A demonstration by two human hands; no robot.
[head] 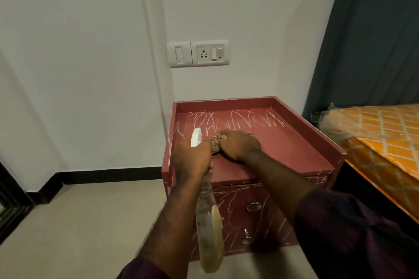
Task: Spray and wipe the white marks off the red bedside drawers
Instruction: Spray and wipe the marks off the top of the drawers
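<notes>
The red bedside drawers (292, 142) stand against the white wall, with a raised rim round the top. White scribbled marks (235, 120) cover the far part of the top, and more run over the drawer fronts (235, 206). My left hand (191, 157) grips the neck of a clear spray bottle (207, 229) with a white nozzle (196, 137), its body hanging down in front of the drawers. My right hand (240, 144) holds a bunched patterned cloth (215, 141) down on the top, near its left middle.
A bed with an orange patterned mattress (390, 142) stands right of the drawers, under a dark blue headboard (374, 41). A switch and socket plate (199, 53) sits on the wall above. Beige floor (90, 222) lies to the left, with black skirting along the wall.
</notes>
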